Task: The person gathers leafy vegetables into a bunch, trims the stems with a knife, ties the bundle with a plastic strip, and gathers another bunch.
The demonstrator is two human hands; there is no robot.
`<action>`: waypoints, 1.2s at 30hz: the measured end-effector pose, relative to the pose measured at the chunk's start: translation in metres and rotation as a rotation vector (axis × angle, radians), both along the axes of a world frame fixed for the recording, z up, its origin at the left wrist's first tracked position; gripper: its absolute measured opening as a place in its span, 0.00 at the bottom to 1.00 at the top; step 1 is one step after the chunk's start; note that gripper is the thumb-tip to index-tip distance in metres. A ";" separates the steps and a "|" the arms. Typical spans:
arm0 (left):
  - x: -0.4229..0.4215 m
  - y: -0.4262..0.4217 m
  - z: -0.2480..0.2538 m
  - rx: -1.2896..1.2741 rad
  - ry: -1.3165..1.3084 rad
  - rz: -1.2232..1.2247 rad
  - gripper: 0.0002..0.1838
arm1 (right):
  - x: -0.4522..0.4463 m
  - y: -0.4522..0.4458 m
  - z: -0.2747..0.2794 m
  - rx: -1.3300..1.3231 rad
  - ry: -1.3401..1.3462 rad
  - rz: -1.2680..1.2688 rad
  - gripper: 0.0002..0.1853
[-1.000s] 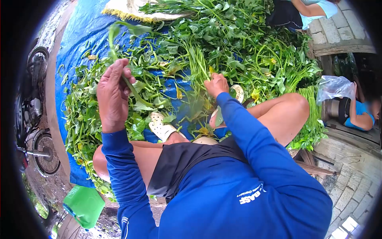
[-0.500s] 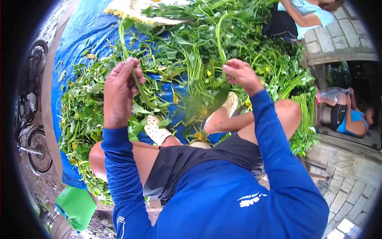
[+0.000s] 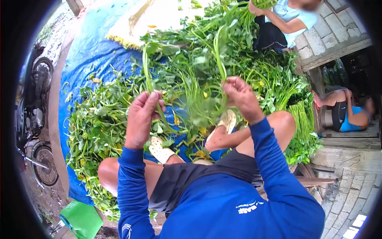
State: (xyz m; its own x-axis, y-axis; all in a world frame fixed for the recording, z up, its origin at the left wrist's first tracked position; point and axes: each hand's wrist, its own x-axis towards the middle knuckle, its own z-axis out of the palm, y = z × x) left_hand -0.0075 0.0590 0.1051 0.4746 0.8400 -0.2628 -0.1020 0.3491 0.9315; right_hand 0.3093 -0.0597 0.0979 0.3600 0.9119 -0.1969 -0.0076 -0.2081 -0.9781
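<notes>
Green leafy stems are pinched in my left hand (image 3: 144,115), their pale stalks (image 3: 147,73) rising above the fingers and trailing below them. To its right, my right hand (image 3: 242,97) grips another green stem (image 3: 218,55), which stands up from the fingertips, its lower part blurred. Both hands are raised over a spread of leafy greens (image 3: 103,119) on a blue tarp (image 3: 89,51). Between the hands and beyond them lies a bunch of long stalks (image 3: 191,85).
Tied greens (image 3: 300,123) lie beside my right knee. A co-worker (image 3: 292,24) holds greens at the top right; another person (image 3: 354,117) sits at the right. A whitish sack (image 3: 127,26), a green container (image 3: 81,219) and a motorbike (image 3: 38,115) are around.
My left hand has moved right, closer to my right hand, still holding stems. My right hand has come up from the pile with a stem. The co-worker at top right now shows greens in hand.
</notes>
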 end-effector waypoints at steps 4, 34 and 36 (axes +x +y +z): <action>0.000 -0.002 -0.003 0.043 -0.027 -0.063 0.14 | -0.023 -0.009 -0.004 0.048 0.029 0.060 0.15; 0.006 0.019 -0.041 -0.259 -0.231 0.084 0.16 | -0.098 0.013 -0.031 0.026 0.204 0.218 0.11; 0.001 0.023 -0.039 -0.298 -0.314 0.070 0.16 | -0.101 -0.006 -0.035 0.123 0.115 0.319 0.11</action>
